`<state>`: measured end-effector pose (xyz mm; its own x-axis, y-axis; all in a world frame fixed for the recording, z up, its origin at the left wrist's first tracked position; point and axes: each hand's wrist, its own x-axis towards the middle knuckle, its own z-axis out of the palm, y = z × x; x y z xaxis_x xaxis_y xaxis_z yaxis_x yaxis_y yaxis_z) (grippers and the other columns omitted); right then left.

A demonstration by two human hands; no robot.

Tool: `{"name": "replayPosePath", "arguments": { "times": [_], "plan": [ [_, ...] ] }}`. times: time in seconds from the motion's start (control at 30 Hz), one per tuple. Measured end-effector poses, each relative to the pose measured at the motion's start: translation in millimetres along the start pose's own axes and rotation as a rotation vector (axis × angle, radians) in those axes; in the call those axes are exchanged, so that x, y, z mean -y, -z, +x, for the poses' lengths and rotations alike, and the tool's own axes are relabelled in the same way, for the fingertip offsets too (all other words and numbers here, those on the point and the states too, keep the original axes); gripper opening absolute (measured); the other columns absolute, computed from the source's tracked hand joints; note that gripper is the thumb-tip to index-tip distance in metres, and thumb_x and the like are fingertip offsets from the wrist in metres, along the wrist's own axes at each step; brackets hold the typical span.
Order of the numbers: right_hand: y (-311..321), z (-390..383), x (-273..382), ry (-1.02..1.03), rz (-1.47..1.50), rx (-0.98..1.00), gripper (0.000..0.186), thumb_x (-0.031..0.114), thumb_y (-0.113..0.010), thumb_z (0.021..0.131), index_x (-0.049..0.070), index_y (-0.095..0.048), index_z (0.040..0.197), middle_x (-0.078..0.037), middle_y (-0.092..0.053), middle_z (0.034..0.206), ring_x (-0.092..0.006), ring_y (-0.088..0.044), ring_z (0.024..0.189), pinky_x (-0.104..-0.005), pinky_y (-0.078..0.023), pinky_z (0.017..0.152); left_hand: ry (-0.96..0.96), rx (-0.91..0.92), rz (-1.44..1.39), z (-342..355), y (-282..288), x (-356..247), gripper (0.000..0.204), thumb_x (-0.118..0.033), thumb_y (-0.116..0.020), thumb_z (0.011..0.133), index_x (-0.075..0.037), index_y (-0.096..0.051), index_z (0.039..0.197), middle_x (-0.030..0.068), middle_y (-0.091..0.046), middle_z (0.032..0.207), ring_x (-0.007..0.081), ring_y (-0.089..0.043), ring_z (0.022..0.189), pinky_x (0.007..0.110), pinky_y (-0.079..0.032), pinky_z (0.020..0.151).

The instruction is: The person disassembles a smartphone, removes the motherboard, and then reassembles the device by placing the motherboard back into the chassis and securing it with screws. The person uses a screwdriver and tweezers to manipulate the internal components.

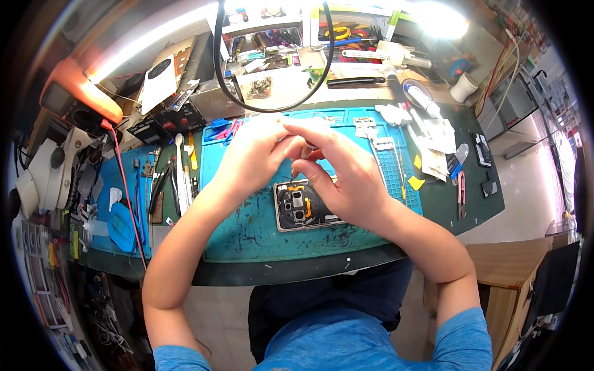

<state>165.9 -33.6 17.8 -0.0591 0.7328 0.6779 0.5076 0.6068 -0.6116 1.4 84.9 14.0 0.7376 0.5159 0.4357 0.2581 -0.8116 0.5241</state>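
Note:
My left hand (252, 151) and my right hand (346, 176) meet over the blue repair mat (235, 241), their fingers closed around a small slim tool (295, 172), largely hidden by them, with a tip pointing down. Under the tip lies an opened phone (296, 210) with dark inner parts, an orange flex strip and square camera openings; my right hand covers part of its upper right.
A black cable loop (274, 110) hangs over the bench. An orange-cased instrument (83, 93) and tools (179, 173) crowd the left. Paper scraps (436, 157), a bottle (419, 98) and pink pliers (461, 195) lie right; a wooden cabinet (501, 263) stands lower right.

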Motion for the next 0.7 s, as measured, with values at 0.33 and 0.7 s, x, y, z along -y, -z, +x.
{"name": "replayPosePath", "arguments": {
  "times": [0.33,0.7],
  "plan": [
    [-11,3,-2,0.013,0.003,0.057,0.055,-0.002,-0.067,0.097,0.005,-0.056,0.15,-0.017,-0.071,0.104,-0.0344,-0.071,0.091,-0.043,-0.058,0.078,0.16,0.167,-0.229,-60,34,-6,0.016,-0.007,-0.075,0.097,-0.006,-0.079,0.113,0.0095,-0.073,0.095,0.0233,-0.068,0.084,0.035,-0.054,0.075],
    [-10,5,0,-0.025,0.052,0.12,0.055,-0.003,-0.068,0.096,0.007,-0.058,0.149,-0.013,-0.072,0.107,-0.026,-0.073,0.096,-0.0382,-0.061,0.084,0.13,0.161,-0.214,-62,31,-5,0.016,-0.006,-0.076,0.095,-0.004,-0.078,0.111,0.0127,-0.074,0.098,0.0271,-0.07,0.086,0.036,-0.055,0.074]
  ]
}}
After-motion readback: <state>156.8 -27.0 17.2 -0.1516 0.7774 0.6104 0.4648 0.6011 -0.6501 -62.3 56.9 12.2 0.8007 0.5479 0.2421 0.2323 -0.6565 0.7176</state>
